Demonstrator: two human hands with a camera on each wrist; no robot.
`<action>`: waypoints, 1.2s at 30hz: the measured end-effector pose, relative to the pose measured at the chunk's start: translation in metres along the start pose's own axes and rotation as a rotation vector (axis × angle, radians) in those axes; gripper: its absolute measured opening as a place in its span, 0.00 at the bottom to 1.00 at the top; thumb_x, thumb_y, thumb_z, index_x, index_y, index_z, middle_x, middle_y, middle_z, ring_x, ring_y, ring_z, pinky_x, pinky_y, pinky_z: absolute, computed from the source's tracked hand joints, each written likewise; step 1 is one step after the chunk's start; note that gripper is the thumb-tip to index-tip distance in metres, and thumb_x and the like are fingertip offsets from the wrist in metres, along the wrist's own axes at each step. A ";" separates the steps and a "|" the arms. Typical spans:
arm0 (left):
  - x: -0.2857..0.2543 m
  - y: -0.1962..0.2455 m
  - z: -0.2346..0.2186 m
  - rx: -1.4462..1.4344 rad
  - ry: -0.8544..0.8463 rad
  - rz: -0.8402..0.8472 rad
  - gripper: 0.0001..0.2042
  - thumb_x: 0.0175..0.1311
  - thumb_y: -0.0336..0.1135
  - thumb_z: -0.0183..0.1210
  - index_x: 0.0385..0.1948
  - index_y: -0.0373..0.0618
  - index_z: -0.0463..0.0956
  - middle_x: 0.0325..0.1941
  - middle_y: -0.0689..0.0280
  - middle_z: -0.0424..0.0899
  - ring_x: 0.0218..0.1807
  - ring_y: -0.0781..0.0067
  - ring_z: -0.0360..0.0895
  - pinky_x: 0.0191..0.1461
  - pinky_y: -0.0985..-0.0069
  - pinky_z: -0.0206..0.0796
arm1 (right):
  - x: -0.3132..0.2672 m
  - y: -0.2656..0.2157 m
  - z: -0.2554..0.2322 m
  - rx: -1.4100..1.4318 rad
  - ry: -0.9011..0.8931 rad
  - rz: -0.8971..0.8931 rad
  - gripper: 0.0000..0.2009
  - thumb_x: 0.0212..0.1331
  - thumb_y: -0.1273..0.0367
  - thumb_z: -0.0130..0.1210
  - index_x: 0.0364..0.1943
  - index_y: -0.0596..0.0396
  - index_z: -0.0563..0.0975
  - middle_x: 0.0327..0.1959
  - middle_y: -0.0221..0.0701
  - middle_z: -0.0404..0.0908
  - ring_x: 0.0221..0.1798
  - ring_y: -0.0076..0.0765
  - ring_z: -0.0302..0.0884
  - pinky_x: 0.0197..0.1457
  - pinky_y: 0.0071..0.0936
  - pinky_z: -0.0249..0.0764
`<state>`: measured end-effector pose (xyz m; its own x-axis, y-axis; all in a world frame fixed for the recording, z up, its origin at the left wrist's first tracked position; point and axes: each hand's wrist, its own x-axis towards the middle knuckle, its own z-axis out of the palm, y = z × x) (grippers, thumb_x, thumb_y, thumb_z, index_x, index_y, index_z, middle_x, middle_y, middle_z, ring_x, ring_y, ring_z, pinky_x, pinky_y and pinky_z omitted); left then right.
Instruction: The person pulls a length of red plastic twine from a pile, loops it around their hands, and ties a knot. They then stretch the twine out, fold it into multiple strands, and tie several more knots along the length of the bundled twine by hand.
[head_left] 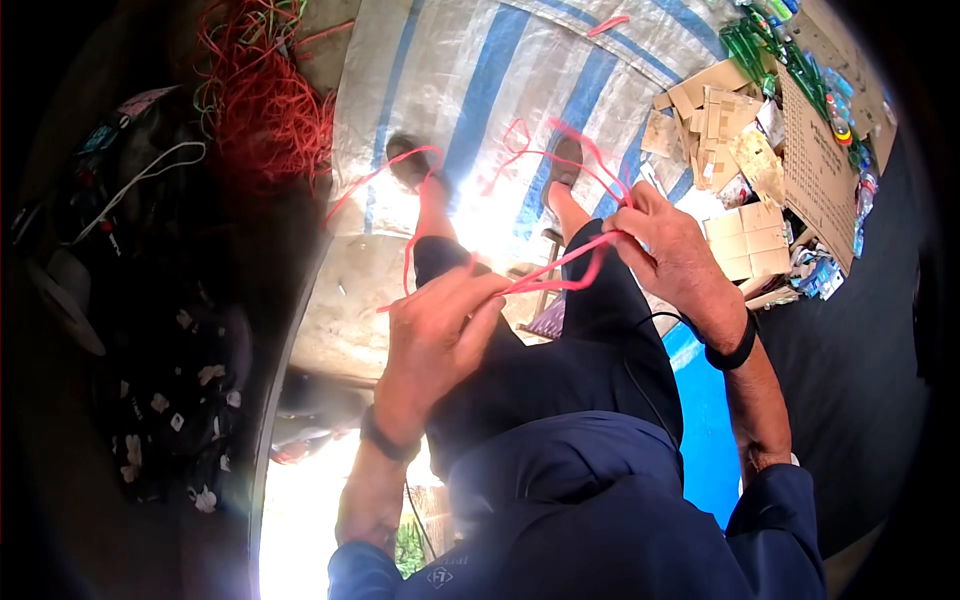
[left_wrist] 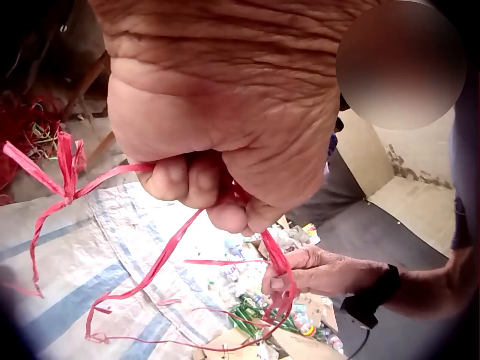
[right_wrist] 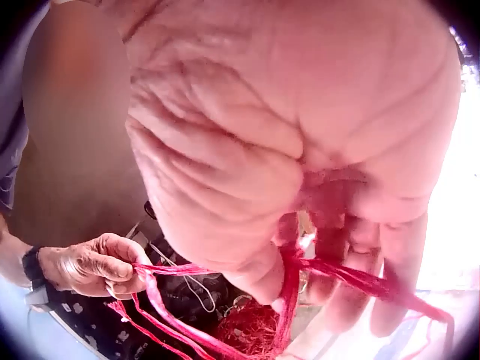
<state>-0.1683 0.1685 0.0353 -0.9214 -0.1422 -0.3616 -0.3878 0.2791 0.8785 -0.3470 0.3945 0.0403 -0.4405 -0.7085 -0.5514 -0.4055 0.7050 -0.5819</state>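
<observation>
Pink plastic twine (head_left: pixel 546 286) runs between both hands over the person's lap, doubled there, its loose ends trailing in front. The left hand (head_left: pixel 440 335) grips it with curled fingers. In the left wrist view, a knot (left_wrist: pixel 67 199) with short frayed tails sits on a strand coming out of this hand. The right hand (head_left: pixel 670 250) pinches the twine between thumb and fingers. In the right wrist view, the strands (right_wrist: pixel 287 307) cross at the thumb tip, and the other fingers extend beside them. Part of the twine is hidden inside the left fist.
A tangled heap of red twine (head_left: pixel 265 110) lies at the upper left. A blue-and-white striped sheet (head_left: pixel 490 75) covers the ground ahead, under the person's feet. Flattened cardboard (head_left: pixel 750 240) and green plastic bottles (head_left: pixel 745 50) are piled at the right. Dark patterned fabric (head_left: pixel 170 400) is at the left.
</observation>
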 end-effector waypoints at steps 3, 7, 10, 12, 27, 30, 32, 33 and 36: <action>-0.006 0.002 -0.006 0.042 -0.051 -0.095 0.09 0.56 0.21 0.64 0.38 0.41 0.82 0.25 0.62 0.78 0.25 0.68 0.77 0.29 0.74 0.65 | -0.004 0.011 0.004 -0.049 0.105 0.026 0.08 0.53 0.76 0.61 0.38 0.53 0.79 0.49 0.42 0.77 0.47 0.50 0.79 0.45 0.39 0.77; -0.012 0.000 -0.007 0.033 -0.026 -0.073 0.09 0.56 0.21 0.63 0.38 0.40 0.82 0.28 0.60 0.81 0.28 0.67 0.80 0.32 0.75 0.69 | -0.002 0.015 -0.005 -0.132 0.279 -0.019 0.08 0.52 0.77 0.62 0.38 0.56 0.80 0.60 0.47 0.73 0.58 0.55 0.75 0.57 0.40 0.75; -0.014 0.004 -0.009 0.009 -0.038 -0.107 0.09 0.56 0.20 0.63 0.38 0.38 0.82 0.32 0.59 0.83 0.33 0.66 0.83 0.38 0.76 0.72 | -0.002 0.016 -0.009 -0.113 0.339 -0.057 0.08 0.53 0.79 0.60 0.38 0.59 0.80 0.62 0.46 0.71 0.59 0.52 0.75 0.58 0.37 0.73; -0.015 0.005 -0.008 -0.026 0.007 -0.105 0.09 0.56 0.19 0.62 0.39 0.37 0.81 0.36 0.57 0.85 0.37 0.64 0.84 0.42 0.76 0.74 | -0.003 0.016 -0.014 0.222 0.324 -0.019 0.06 0.55 0.80 0.57 0.37 0.61 0.79 0.55 0.44 0.75 0.53 0.45 0.77 0.54 0.32 0.73; -0.036 -0.025 -0.017 -0.112 0.089 -0.264 0.06 0.68 0.23 0.55 0.42 0.36 0.80 0.34 0.64 0.81 0.35 0.80 0.76 0.37 0.83 0.66 | -0.057 0.065 -0.065 0.175 0.273 0.194 0.04 0.59 0.76 0.61 0.30 0.61 0.77 0.23 0.26 0.74 0.26 0.18 0.69 0.30 0.18 0.64; -0.039 -0.030 -0.021 -0.200 0.141 -0.339 0.06 0.70 0.24 0.54 0.42 0.36 0.80 0.28 0.68 0.77 0.30 0.81 0.71 0.33 0.83 0.61 | -0.063 0.070 -0.070 0.090 0.268 0.201 0.05 0.60 0.75 0.61 0.29 0.61 0.77 0.21 0.25 0.75 0.25 0.17 0.69 0.30 0.18 0.64; -0.045 -0.043 -0.022 -0.184 0.207 -0.351 0.07 0.69 0.22 0.53 0.41 0.37 0.80 0.25 0.72 0.72 0.28 0.85 0.67 0.31 0.82 0.60 | -0.068 0.082 -0.067 0.160 0.305 0.226 0.05 0.61 0.75 0.60 0.29 0.60 0.78 0.22 0.24 0.75 0.26 0.16 0.69 0.30 0.19 0.64; -0.047 -0.049 -0.024 -0.225 0.296 -0.405 0.07 0.69 0.23 0.52 0.41 0.38 0.80 0.25 0.72 0.71 0.28 0.86 0.66 0.32 0.83 0.59 | -0.068 0.085 -0.065 0.217 0.315 0.236 0.04 0.62 0.75 0.59 0.32 0.60 0.79 0.23 0.22 0.75 0.26 0.15 0.68 0.30 0.18 0.63; -0.050 -0.047 -0.028 -0.308 0.438 -0.468 0.08 0.72 0.27 0.50 0.39 0.40 0.81 0.24 0.75 0.68 0.28 0.86 0.62 0.32 0.85 0.55 | -0.058 0.078 -0.052 0.436 0.342 0.322 0.05 0.65 0.73 0.57 0.35 0.60 0.80 0.24 0.19 0.75 0.27 0.14 0.67 0.31 0.17 0.63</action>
<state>-0.1034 0.1356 0.0214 -0.5402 -0.5679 -0.6210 -0.6569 -0.1766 0.7330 -0.3951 0.4918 0.0580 -0.7457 -0.3619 -0.5594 0.1212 0.7519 -0.6480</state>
